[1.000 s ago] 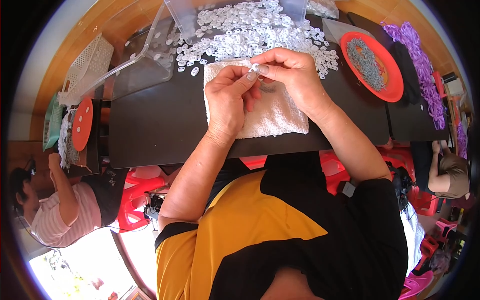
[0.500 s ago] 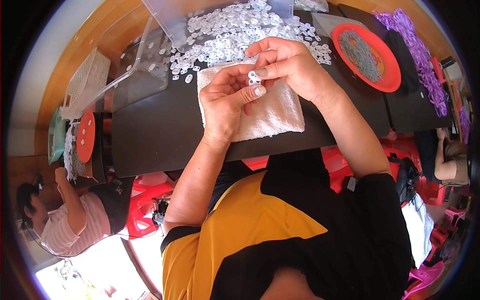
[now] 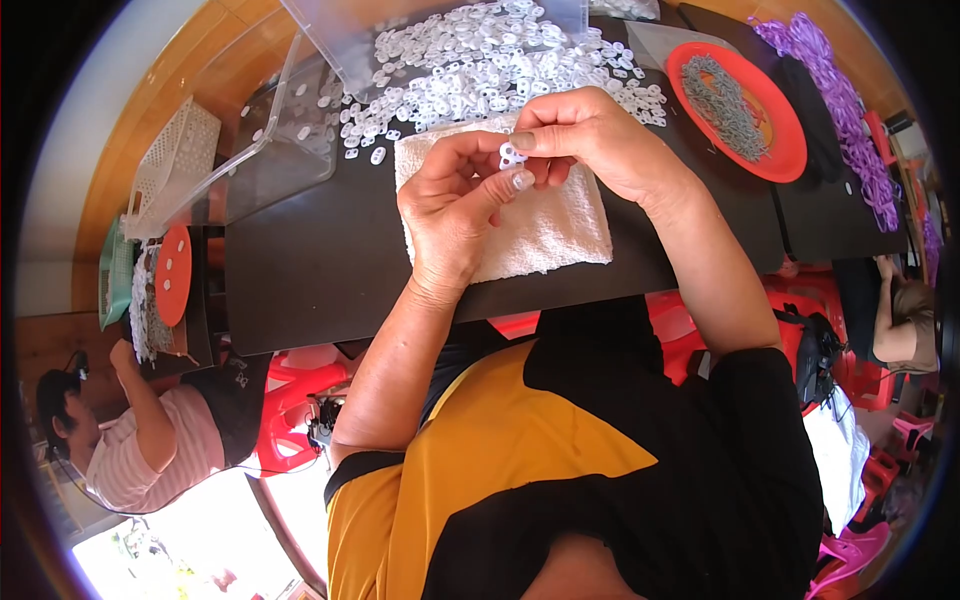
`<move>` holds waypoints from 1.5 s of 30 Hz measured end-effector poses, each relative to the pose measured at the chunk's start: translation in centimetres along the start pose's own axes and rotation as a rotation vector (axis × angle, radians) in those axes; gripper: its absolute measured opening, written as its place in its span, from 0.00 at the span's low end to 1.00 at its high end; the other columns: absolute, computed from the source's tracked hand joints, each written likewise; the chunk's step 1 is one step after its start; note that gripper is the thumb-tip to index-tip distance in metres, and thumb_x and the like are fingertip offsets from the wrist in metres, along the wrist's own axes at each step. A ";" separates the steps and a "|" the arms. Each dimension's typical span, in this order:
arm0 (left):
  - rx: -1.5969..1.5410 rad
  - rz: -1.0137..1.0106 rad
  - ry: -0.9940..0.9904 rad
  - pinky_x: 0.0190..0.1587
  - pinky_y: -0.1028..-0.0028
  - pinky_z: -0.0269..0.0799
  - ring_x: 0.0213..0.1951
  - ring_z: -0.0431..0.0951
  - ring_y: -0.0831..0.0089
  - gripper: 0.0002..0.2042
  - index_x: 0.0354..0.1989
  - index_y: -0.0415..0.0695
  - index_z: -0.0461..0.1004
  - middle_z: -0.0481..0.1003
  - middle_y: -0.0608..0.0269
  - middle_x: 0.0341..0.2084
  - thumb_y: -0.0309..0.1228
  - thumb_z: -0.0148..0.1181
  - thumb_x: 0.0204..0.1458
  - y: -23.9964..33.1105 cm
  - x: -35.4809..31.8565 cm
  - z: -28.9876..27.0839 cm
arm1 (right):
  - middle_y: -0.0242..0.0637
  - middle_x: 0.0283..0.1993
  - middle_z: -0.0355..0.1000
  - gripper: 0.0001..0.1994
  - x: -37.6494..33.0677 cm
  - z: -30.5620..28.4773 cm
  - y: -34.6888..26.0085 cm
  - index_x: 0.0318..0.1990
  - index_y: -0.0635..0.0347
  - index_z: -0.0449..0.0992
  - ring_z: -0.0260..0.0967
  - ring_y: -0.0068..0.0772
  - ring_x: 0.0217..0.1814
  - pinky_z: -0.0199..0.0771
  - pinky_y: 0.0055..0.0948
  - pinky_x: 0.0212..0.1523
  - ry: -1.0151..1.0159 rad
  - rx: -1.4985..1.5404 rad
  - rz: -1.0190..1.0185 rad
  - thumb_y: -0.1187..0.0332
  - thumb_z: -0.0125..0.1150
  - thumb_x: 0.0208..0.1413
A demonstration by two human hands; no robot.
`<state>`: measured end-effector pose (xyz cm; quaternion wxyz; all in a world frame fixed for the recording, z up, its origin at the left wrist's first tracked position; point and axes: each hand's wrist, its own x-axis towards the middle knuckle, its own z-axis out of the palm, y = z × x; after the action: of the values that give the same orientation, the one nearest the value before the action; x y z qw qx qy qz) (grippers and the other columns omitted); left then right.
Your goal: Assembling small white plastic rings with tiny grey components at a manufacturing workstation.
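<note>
Between the thumb and fingers of my left hand (image 3: 445, 210) is a small white plastic piece with holes (image 3: 510, 155). My right hand (image 3: 600, 145) meets it from the other side, its thumb tip against the piece's upper edge and its fingers curled behind. Whether anything else sits in that right pinch is hidden. Both hands are above a folded white towel (image 3: 550, 230) on the dark table (image 3: 310, 270). Just beyond the towel spreads a large heap of similar white pieces (image 3: 480, 60).
A red oval plate (image 3: 785, 150) carries thin grey metal pins (image 3: 725, 105) at right, near purple ribbon strands (image 3: 810, 60). Clear plastic bins (image 3: 270, 150) stand far left. A co-worker (image 3: 150, 430) sits at left by another red plate (image 3: 173, 280); another person (image 3: 900, 320) is at right.
My right hand has moved slightly right and down, and its raised index finger has curled in toward the thumb. My left hand keeps hold of the white piece.
</note>
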<state>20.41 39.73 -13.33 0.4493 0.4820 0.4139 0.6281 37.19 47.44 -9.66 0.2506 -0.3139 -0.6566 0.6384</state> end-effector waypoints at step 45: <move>-0.029 0.157 -0.083 0.35 0.76 0.77 0.29 0.79 0.74 0.11 0.37 0.35 0.71 0.77 0.58 0.26 0.16 0.66 0.46 0.6 -1.0 -0.2 | 0.32 0.22 0.72 0.10 -0.2 1.4 0.9 0.29 0.64 0.76 0.71 0.22 0.22 0.67 0.18 0.23 -0.150 0.358 0.046 0.65 0.63 0.55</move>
<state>20.28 38.64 -13.01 0.4221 0.5320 0.3469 0.6468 36.39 46.39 -10.60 0.2384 -0.2308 -0.5420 0.7721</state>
